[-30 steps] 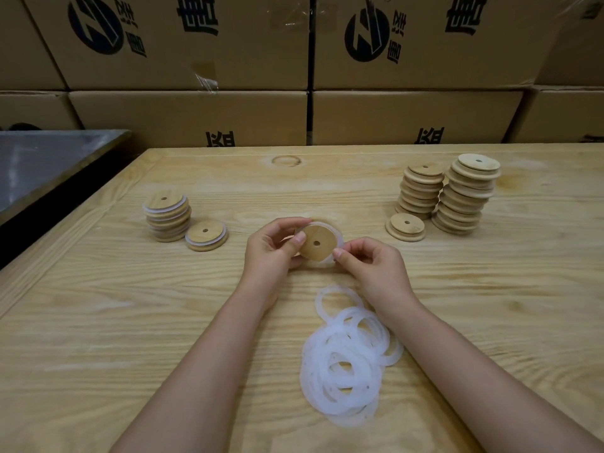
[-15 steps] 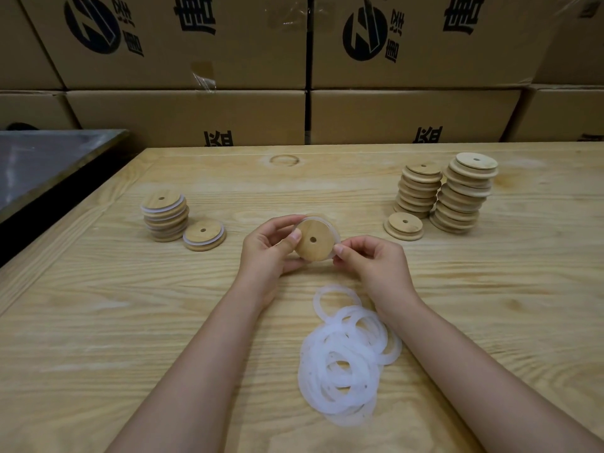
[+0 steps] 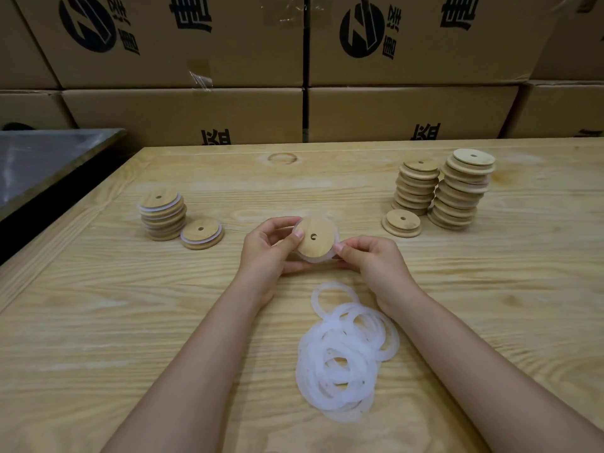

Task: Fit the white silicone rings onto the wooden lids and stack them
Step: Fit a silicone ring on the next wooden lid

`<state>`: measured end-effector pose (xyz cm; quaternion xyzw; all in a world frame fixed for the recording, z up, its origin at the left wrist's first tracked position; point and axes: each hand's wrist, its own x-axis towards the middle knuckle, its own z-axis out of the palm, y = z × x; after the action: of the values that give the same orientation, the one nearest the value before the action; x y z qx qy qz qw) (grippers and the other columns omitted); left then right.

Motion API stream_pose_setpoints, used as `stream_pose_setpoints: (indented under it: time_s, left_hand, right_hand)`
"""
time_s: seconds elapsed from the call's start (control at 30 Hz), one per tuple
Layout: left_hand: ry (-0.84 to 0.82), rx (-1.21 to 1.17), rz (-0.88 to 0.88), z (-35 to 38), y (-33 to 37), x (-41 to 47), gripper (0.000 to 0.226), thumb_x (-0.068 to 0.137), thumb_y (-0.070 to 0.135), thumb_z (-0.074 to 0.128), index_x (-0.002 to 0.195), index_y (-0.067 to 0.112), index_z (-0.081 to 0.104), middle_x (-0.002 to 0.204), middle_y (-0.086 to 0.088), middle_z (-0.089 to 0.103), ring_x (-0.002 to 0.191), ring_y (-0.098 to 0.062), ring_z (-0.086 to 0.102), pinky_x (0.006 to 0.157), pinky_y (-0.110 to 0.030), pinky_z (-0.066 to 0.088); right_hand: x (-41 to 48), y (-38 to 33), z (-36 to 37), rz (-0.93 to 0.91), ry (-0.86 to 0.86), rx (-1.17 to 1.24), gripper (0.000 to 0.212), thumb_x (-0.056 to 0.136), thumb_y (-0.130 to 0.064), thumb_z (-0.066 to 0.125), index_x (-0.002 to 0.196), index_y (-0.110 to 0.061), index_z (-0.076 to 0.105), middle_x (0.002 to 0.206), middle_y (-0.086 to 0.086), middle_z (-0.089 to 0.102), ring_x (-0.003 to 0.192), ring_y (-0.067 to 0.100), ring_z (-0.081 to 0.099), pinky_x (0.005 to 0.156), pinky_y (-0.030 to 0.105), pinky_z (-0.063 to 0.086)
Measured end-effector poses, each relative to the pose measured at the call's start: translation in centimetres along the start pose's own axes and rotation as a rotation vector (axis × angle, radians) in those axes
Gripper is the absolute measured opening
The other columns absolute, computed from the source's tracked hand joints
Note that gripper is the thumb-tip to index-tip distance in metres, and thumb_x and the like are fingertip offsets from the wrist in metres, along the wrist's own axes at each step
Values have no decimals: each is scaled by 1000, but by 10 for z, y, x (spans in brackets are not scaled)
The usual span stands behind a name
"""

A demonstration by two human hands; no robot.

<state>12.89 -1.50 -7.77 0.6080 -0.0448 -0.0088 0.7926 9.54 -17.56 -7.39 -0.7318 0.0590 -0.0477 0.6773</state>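
The round wooden lid (image 3: 314, 238) with a small center hole is held tilted above the pale grainy surface (image 3: 98, 322). A thin milky ring (image 3: 315, 258) sits around its edge. The left hand (image 3: 266, 248) grips the lid; the right hand (image 3: 369, 259) pinches the ring. Loose soft rings (image 3: 343, 354) lie nearby.

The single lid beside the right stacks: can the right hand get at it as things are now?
Probably yes, once freed. The right hand pinches the ring on the held lid, so it is busy, but the single lid lies close beyond it and nothing stands between them.
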Motion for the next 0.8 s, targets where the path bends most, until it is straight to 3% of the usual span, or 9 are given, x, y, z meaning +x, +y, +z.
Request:
stream_pose_setpoints:
  time_s: [0.13,0.23,0.37,0.53,0.67,0.8]
  left_hand:
    - [17,7,-15,0,0,0,12,88,5,61,95,14,65,97,-13,66,86,-17,67,56,-34,58]
    - [27,-42,-53,0,2,1,11,89,6,61,99,11,63,94,-12,66,78,-13,69,53,-29,56]
    - [43,-35,-96,0,4,3,10,89,10,61,99,12,62,93,-13,66,70,-11,69,50,-26,54]
    - [80,-20,-127,0,5,5,11,92,11,56,96,17,65,85,-5,64,57,-6,65,45,-20,50]
    - [33,62,-127,1,5,4,14,93,11,54,95,16,67,81,-5,65,52,-11,63,40,-20,48]
    - [16,73,-134,2,8,2,15,92,11,53,92,15,68,78,-4,64,52,-12,63,39,-20,47]
  right_hand:
    - [-1,0,0,-8,-5,14,19,85,-20,70,67,-13,71,78,8,72,90,25,67,95,42,50]
    - [-4,3,4,-84,-7,-105,22,85,-28,69,70,-12,71,72,1,68,74,11,61,80,31,49]
    - [-7,4,5,-403,118,-359,11,82,-24,72,81,-15,65,83,-6,64,80,5,60,71,17,46]
    - [-8,6,2,-915,88,-612,16,80,-4,72,96,-4,69,98,6,61,93,19,60,83,30,49]
    - [-7,7,1,-1011,120,-667,5,80,0,72,84,-2,71,90,9,64,81,24,63,72,38,52]
    - [-9,5,2,-970,78,-626,3,79,-3,74,81,-4,71,86,7,64,77,19,63,71,31,51]
